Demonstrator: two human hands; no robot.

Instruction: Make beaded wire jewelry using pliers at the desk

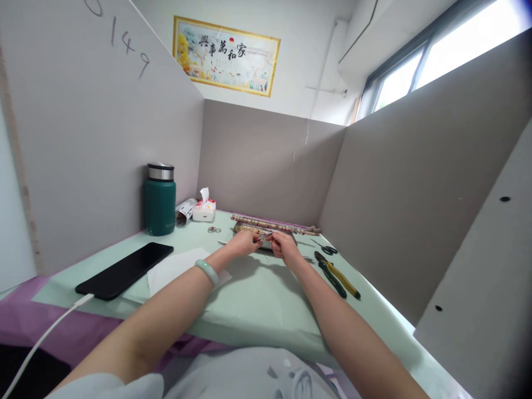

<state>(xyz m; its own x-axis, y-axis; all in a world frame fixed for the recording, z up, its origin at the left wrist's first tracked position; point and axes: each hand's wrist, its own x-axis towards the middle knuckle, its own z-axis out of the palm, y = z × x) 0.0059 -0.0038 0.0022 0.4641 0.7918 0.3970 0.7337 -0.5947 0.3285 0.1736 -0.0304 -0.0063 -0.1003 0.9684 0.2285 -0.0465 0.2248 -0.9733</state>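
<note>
My left hand (245,243) and my right hand (283,244) meet near the far middle of the pale green table (249,299), fingers pinched together on a small thin piece (265,236) between them that I cannot make out. A pale green bangle (207,271) sits on my left wrist. Just beyond the hands lies a bead tray (249,226) with long strands of beads (274,224) across it.
Green-and-yellow pliers (336,275) and small scissors (328,249) lie to the right. A black phone (124,270) on a white cable, white paper (174,269), a green flask (160,199), a tissue pack (203,210) and small rings (213,229) are on the left. Grey partitions enclose the table.
</note>
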